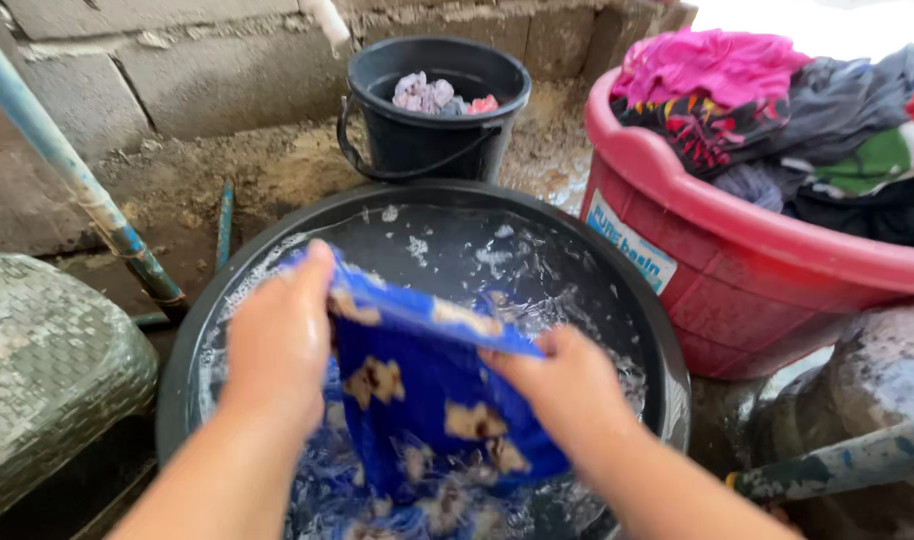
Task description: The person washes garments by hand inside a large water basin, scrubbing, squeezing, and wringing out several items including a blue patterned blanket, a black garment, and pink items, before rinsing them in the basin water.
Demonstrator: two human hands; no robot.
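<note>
A: Head view — what are the hands doing?
B: The left hand (279, 335) and the right hand (567, 385) each grip the top edge of a blue cloth (427, 400) with tan patches, stretched between them over the middle of a black basin (667, 350) of soapy water. Its lower part trails in the suds near the basin's near rim.
A: And around it?
B: A black bucket (432, 140) with wet rags stands just beyond the far rim; a red tub (737, 270) heaped with clothes sits beside the right rim
</note>
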